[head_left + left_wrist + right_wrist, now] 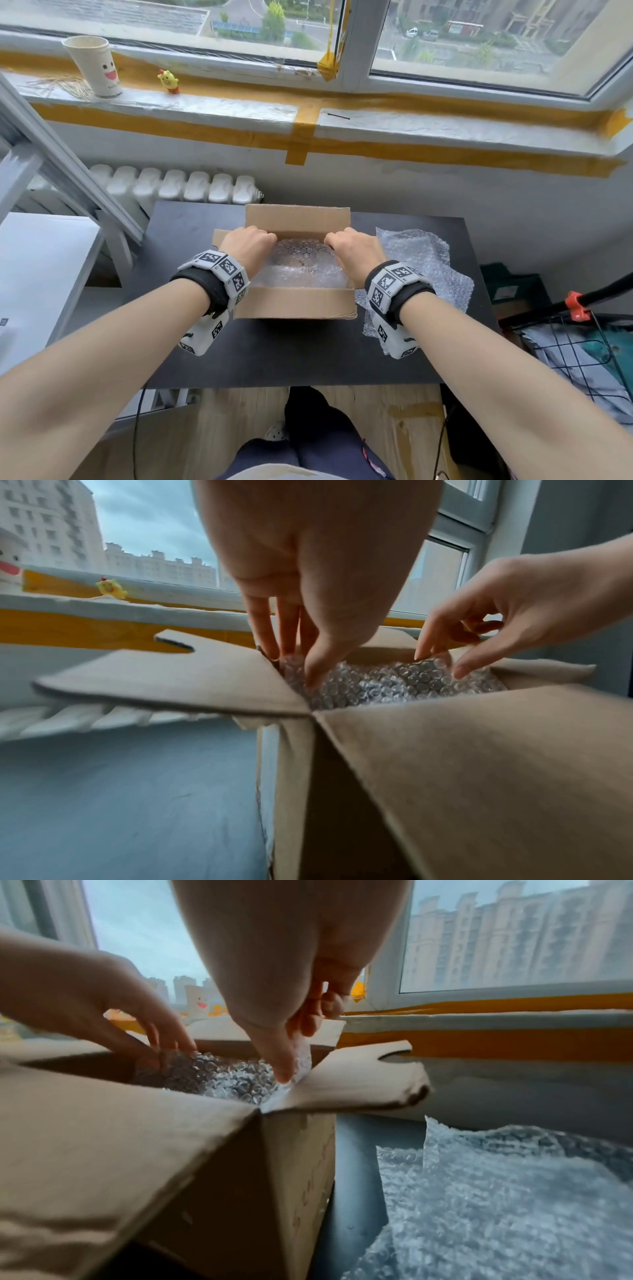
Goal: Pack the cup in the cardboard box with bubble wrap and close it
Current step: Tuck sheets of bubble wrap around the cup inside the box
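Note:
An open cardboard box (294, 303) stands mid-table with all its flaps spread out. A sheet of bubble wrap (301, 263) lines its inside; something brownish shows faintly through it, and I cannot tell what. My left hand (251, 241) reaches into the far left corner and pinches the wrap's edge (291, 664) between thumb and fingers. My right hand (352, 245) does the same at the far right corner, its thumb (282, 1066) against the wrap. A white cup (94, 66) with a smiling face stands on the windowsill, far left.
A second, crumpled bubble wrap sheet (421, 260) lies on the black table (274, 349) right of the box. A yellow toy (168, 81) sits on the sill. A radiator (178, 185) is behind the table, a wire basket (575, 349) at right, a white surface (41, 260) at left.

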`<move>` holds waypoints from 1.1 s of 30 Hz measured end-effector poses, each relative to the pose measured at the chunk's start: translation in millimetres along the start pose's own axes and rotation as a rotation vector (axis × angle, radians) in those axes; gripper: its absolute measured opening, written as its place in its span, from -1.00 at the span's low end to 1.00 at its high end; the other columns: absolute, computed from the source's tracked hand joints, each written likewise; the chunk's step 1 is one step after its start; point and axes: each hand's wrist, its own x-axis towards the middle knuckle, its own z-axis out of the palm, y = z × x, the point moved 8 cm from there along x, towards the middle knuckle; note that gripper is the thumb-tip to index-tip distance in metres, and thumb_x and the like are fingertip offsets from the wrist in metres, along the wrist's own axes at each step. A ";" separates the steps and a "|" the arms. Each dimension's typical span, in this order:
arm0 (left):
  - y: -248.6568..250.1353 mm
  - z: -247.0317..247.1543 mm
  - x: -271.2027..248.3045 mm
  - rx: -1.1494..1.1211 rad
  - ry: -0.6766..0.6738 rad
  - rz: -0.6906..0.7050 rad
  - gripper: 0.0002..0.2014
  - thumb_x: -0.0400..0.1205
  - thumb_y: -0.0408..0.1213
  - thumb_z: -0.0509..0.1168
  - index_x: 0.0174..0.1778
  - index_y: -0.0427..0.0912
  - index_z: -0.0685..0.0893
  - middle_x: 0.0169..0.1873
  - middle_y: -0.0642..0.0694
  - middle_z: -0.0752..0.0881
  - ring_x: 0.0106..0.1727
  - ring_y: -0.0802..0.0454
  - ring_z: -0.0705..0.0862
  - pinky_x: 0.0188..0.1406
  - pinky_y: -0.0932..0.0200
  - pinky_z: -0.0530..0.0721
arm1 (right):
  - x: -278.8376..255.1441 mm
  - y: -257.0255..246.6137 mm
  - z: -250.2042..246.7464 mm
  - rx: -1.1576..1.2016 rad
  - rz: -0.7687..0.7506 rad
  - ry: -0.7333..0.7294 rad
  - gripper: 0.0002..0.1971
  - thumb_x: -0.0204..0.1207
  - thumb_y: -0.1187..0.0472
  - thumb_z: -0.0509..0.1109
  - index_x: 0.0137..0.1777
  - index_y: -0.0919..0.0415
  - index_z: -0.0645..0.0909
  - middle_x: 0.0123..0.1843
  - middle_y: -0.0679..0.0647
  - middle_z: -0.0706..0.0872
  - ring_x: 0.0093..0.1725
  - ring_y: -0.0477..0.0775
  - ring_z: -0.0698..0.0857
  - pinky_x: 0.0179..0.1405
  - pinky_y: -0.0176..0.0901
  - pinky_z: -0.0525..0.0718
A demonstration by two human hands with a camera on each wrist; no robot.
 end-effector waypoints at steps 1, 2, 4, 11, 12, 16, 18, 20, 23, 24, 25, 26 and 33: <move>-1.6 -0.2 -0.8 -0.040 0.008 0.007 -0.65 0.56 -0.61 0.14 0.11 -0.18 0.68 -0.01 -0.15 0.71 0.06 -0.19 0.68 -0.17 0.04 0.54 | 0.1 1.4 0.8 0.027 -0.005 -0.008 -0.66 0.55 0.48 0.23 0.23 0.16 0.59 0.09 0.06 0.73 0.13 0.13 0.63 -0.17 -0.12 0.46; -2.7 0.9 -2.0 -0.078 0.005 0.024 -0.64 0.55 -0.62 0.16 0.08 -0.17 0.71 0.00 -0.14 0.71 0.05 -0.19 0.68 -0.20 0.04 0.55 | -1.3 2.6 1.8 0.048 -0.013 -0.026 -0.65 0.55 0.48 0.24 0.20 0.10 0.64 0.09 0.04 0.74 0.12 0.12 0.62 -0.12 -0.14 0.46; -4.2 2.7 -5.1 -0.143 -0.009 0.064 -0.64 0.54 -0.62 0.18 -0.01 -0.16 0.78 0.06 -0.09 0.70 0.07 -0.15 0.68 -0.17 0.11 0.53 | -5.9 4.4 4.6 0.081 -0.029 -0.074 -0.66 0.55 0.47 0.26 0.08 0.07 0.73 0.10 0.01 0.71 0.11 0.12 0.60 -0.07 -0.16 0.44; 13.3 6.1 -25.0 -0.238 -0.202 0.124 -0.52 0.50 -0.57 0.14 0.22 -0.01 0.67 0.12 0.00 0.74 0.13 -0.02 0.68 0.14 0.03 0.68 | -25.0 -8.3 16.2 0.166 -0.055 -0.289 -0.61 0.47 0.54 0.22 0.17 0.18 0.68 0.22 0.09 0.69 0.23 0.15 0.65 0.13 -0.03 0.61; 15.8 6.8 -27.4 -0.239 -0.218 0.116 -0.55 0.53 -0.50 0.15 0.22 0.02 0.68 0.13 0.01 0.74 0.13 -0.02 0.69 0.13 0.05 0.68 | -27.6 -11.2 16.8 0.179 -0.050 -0.327 -0.56 0.46 0.53 0.20 0.23 0.15 0.65 0.22 0.08 0.70 0.23 0.14 0.65 0.14 -0.03 0.62; 19.7 15.1 -35.9 -0.243 -0.315 0.062 -0.64 0.61 -0.23 0.06 0.23 0.09 0.64 0.25 -0.06 0.69 0.23 -0.10 0.63 0.19 0.07 0.59 | -34.4 -19.2 18.7 0.236 0.027 -0.413 -0.60 0.50 0.32 0.15 0.23 0.04 0.66 0.31 0.09 0.70 0.27 0.18 0.64 0.23 0.03 0.63; 22.3 21.0 -39.8 -0.247 -0.378 0.063 -0.63 0.65 -0.19 0.00 0.30 0.10 0.57 0.33 -0.13 0.63 0.29 -0.14 0.59 0.26 0.03 0.55 | -37.2 -24.5 18.6 0.271 0.042 -0.466 -0.63 0.57 0.22 0.10 0.26 0.08 0.65 0.35 0.16 0.66 0.31 0.23 0.60 0.27 -0.01 0.57; 24.9 26.0 -44.0 -0.241 -0.428 0.062 -0.62 0.68 -0.16 -0.06 0.36 0.08 0.49 0.35 -0.17 0.60 0.31 -0.15 0.56 0.29 0.01 0.51 | -40.1 -30.7 19.4 0.279 0.030 -0.542 -0.61 0.64 0.16 0.03 0.29 0.15 0.62 0.38 0.23 0.62 0.34 0.24 0.56 0.23 -0.06 0.48; 30.8 34.0 -46.1 -0.204 -0.472 0.075 -0.62 0.70 -0.11 -0.13 0.29 0.00 0.50 0.31 -0.17 0.61 0.26 -0.15 0.58 0.27 -0.02 0.50 | -43.5 -36.0 28.2 0.252 0.017 -0.645 -0.61 0.68 0.02 0.00 0.26 0.17 0.57 0.36 0.23 0.61 0.33 0.22 0.54 0.19 -0.05 0.44; 32.1 36.4 -45.9 -0.175 -0.482 0.079 -0.62 0.70 -0.07 -0.14 0.25 -0.02 0.52 0.29 -0.16 0.63 0.24 -0.14 0.58 0.24 0.00 0.50 | -44.4 -36.3 32.2 0.236 0.017 -0.666 -0.63 0.66 -0.06 0.04 0.21 0.12 0.56 0.30 0.20 0.63 0.29 0.22 0.56 0.16 -0.03 0.46; 32.9 39.1 -45.4 -0.139 -0.500 0.081 -0.61 0.70 -0.01 -0.13 0.22 -0.02 0.53 0.26 -0.15 0.64 0.22 -0.14 0.59 0.20 0.01 0.49 | -44.7 -35.4 36.6 0.211 0.017 -0.681 -0.68 0.62 -0.12 0.10 0.13 0.05 0.54 0.20 0.17 0.66 0.23 0.21 0.59 0.08 -0.04 0.48; 33.3 42.5 -45.1 -0.095 -0.525 0.087 -0.59 0.69 0.08 -0.10 0.23 -0.01 0.53 0.23 -0.14 0.65 0.21 -0.14 0.59 0.19 0.02 0.49 | -45.2 -35.2 39.4 0.190 0.011 -0.689 -0.71 0.58 -0.15 0.16 0.08 0.03 0.50 0.11 0.13 0.66 0.16 0.20 0.62 0.00 -0.07 0.50; 35.3 56.8 -41.1 0.087 -0.566 0.132 -0.63 0.66 0.04 0.18 0.29 -0.08 0.46 0.16 -0.13 0.69 0.21 -0.14 0.63 0.35 0.02 0.45 | -40.8 -36.5 53.8 -0.003 -0.079 -0.687 -0.57 0.62 -0.07 0.25 0.39 0.14 0.40 0.27 0.20 0.67 0.27 0.25 0.63 0.15 -0.03 0.54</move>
